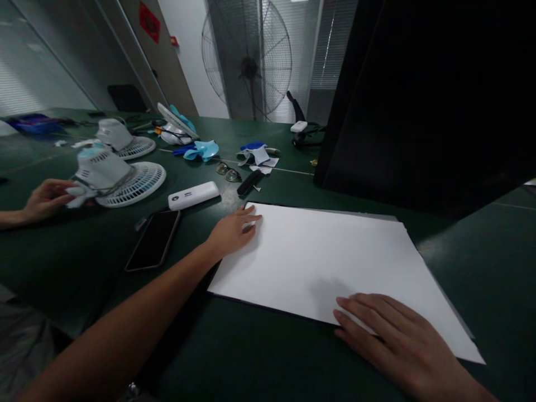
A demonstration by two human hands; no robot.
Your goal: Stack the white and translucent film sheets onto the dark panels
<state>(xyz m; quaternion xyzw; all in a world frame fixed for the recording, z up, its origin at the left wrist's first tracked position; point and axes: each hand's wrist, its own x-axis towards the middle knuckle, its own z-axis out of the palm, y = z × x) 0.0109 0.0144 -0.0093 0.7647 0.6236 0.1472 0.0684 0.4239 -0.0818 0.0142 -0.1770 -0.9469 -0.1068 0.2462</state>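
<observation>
A large white sheet of paper (pixel 318 251) lies on a thin dark-edged board or folder, whose grey edge (pixel 372 215) shows along the back and right side. My left hand (pixel 234 233) rests at the sheet's far left corner, fingers apart and stretched onto the paper. Over the near right edge of the sheet lies my right hand (pixel 385 335), its fingers extended and fairly flat, with nothing visible in it. Some of the right fingers reach past the front edge. Left of the left hand is a phone (pixel 154 240) with a dark screen.
A white power bank (pixel 194 195), glasses (pixel 228 171) and a black pen-like object (pixel 250 182) lie beyond the sheet. White fans (pixel 121 178) stand at left, where another person's hand (pixel 48 198) holds a white cloth-like piece. A large black screen (pixel 435 106) looms at right.
</observation>
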